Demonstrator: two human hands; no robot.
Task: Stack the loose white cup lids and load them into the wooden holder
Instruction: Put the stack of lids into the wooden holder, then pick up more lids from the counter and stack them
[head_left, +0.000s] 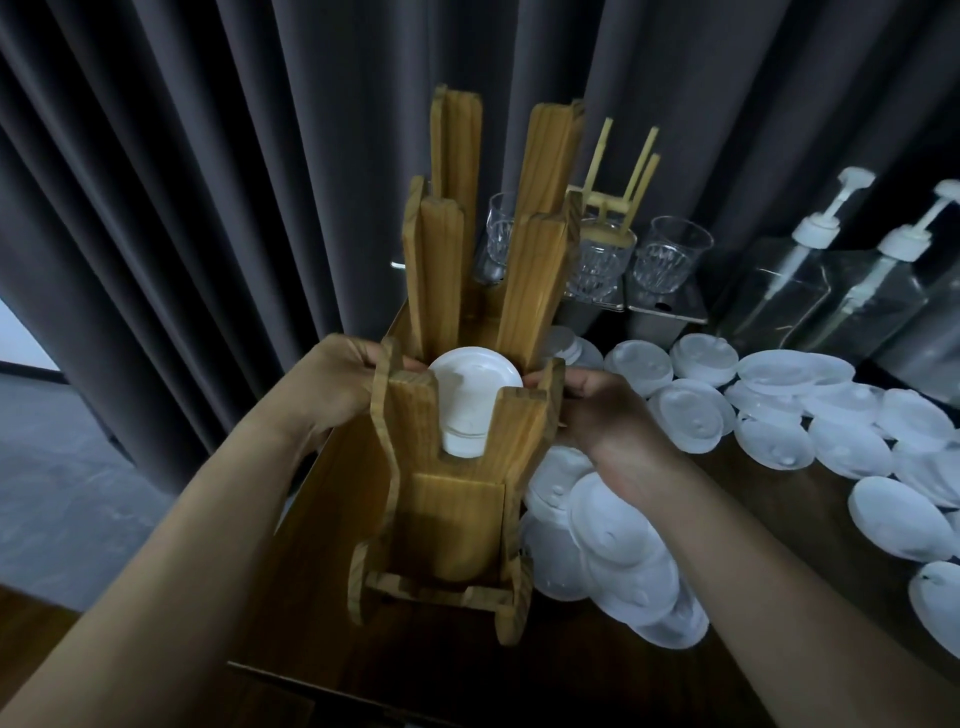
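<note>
A tall wooden holder (452, 525) with upright slats stands at the table's left edge. A stack of white lids (470, 400) sits in its nearest slot, the top lid showing above the front cut-out. My left hand (337, 384) reaches in from the holder's left side and my right hand (602, 410) from its right; the fingers of both curl in at the stack's edges, their tips hidden by the wood. Several loose white lids (691, 415) lie spread over the table to the right, some piled by the holder's base (618, 566).
Clear glasses (670, 254) on metal trays and a small bamboo rack (618, 192) stand behind the holder. Two clear pump bottles (810, 280) are at the back right. A dark curtain (208, 182) hangs behind, and the floor lies beyond the table's left edge.
</note>
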